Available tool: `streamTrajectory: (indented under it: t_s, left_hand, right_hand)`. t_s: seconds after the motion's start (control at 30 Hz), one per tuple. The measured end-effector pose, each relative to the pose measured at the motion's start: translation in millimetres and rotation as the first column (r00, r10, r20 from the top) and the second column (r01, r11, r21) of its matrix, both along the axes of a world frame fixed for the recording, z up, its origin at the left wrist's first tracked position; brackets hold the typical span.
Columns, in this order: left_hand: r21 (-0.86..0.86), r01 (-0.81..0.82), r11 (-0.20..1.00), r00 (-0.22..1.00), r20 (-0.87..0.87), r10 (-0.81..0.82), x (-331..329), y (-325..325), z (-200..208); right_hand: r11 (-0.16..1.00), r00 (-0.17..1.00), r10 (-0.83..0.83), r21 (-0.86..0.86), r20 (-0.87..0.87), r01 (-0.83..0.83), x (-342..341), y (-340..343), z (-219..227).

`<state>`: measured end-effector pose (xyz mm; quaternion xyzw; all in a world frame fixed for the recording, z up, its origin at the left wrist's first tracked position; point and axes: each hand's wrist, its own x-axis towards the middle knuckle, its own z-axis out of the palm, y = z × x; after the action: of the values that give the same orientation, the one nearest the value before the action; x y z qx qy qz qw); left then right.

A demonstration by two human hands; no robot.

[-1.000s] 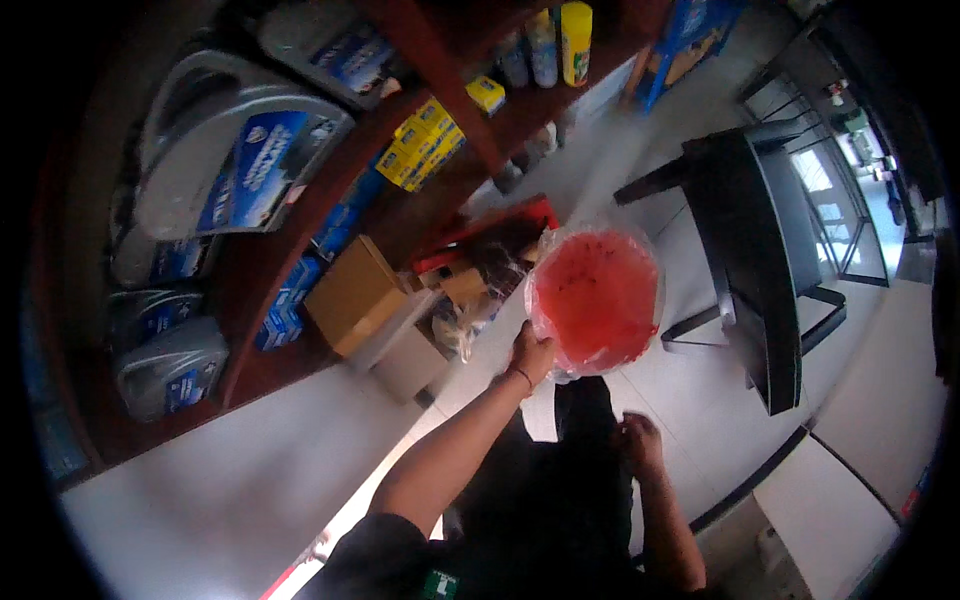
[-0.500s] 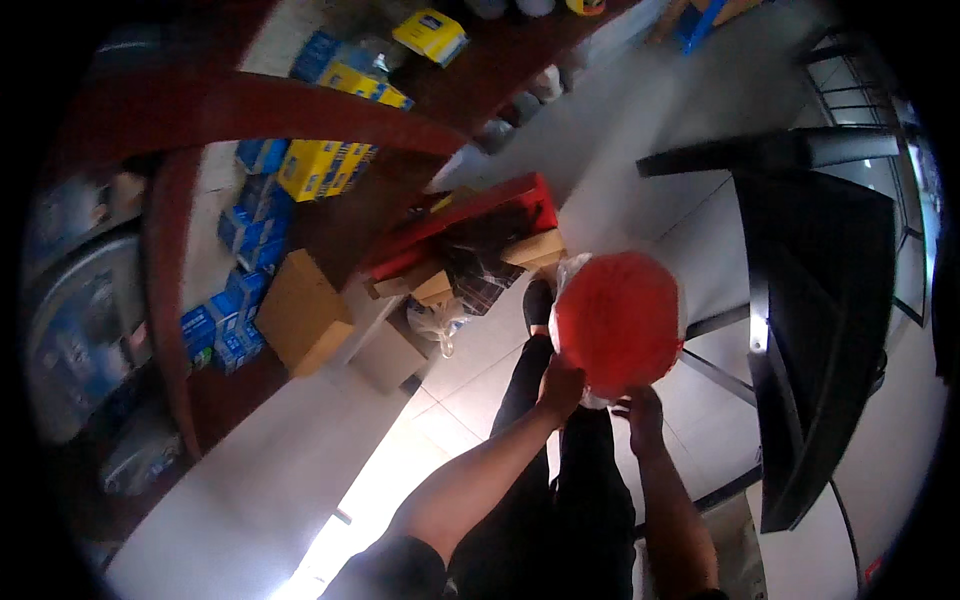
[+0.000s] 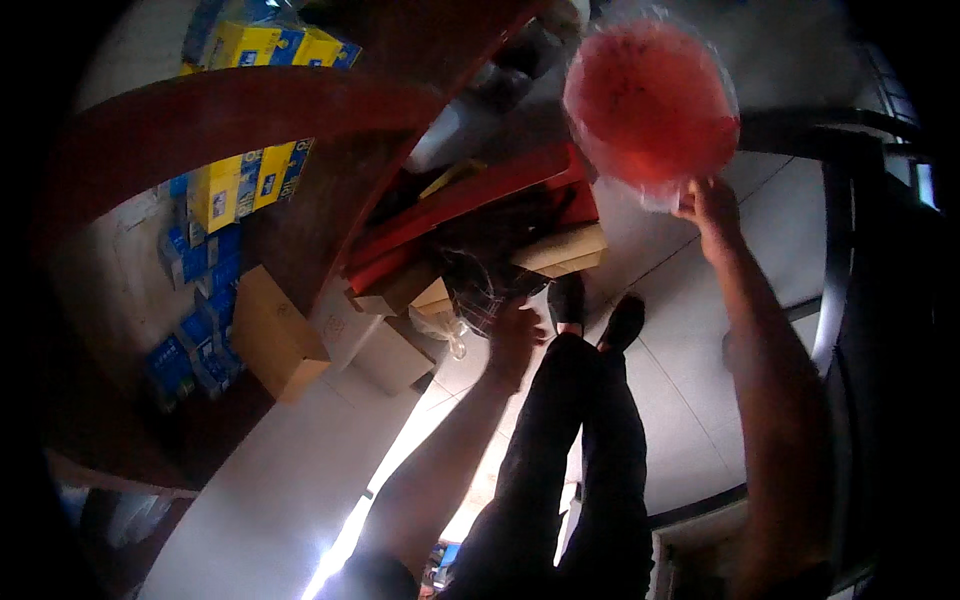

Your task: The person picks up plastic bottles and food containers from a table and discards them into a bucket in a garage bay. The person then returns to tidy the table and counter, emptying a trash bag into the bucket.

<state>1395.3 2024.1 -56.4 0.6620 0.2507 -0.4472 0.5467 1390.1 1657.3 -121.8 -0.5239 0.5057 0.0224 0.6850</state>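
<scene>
A round red object, wrapped in clear plastic, hangs out in front at the upper right; its exact kind does not show. My right hand has its fingers closed on the lower edge of the plastic wrapping. My left hand holds nothing, fingers loosely bent and apart. It is nearest to a cardboard flap, a dark plastic-covered package and a small knotted clear bag.
Shelves on the left carry yellow and blue boxes and smaller blue boxes. A brown carton stands at the shelf edge. Beside my feet is a long red box. Dark furniture stands on the right.
My right hand has carried the wrapped red object up and away from me. My left hand has let go of it and moved left and down. My view has shifted somewhat.
</scene>
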Motion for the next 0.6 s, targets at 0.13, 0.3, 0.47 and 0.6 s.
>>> streamTrajectory:
  t_s: [0.13, 0.3, 0.47, 0.6]
  left_hand:
    - [0.417, 0.322, 0.85, 0.83, 0.307, -0.465, 37.4, 45.7, 17.4]
    - [0.661, 0.395, 0.638, 0.467, 0.453, -0.759, 92.6, 33.7, 84.7]
    - [0.861, 0.365, 0.354, 0.037, 0.366, -0.93, 172.9, 14.8, 67.1]
    - [0.889, 0.442, 0.117, -0.055, 0.157, -0.986, 203.4, 39.6, 40.1]
  right_hand:
    - [0.999, 0.999, 0.018, 0.03, -0.027, -0.017, 37.8, -7.7, -32.8]
    - [0.986, 0.998, -0.048, 0.157, -0.038, 0.053, 33.3, 13.1, -52.0]
    - [0.939, 0.984, 0.104, 0.34, -0.142, -0.05, -26.2, 79.4, -30.6]
    - [0.711, 0.987, -0.116, 0.685, -0.107, 0.158, -27.6, 145.5, -23.9]
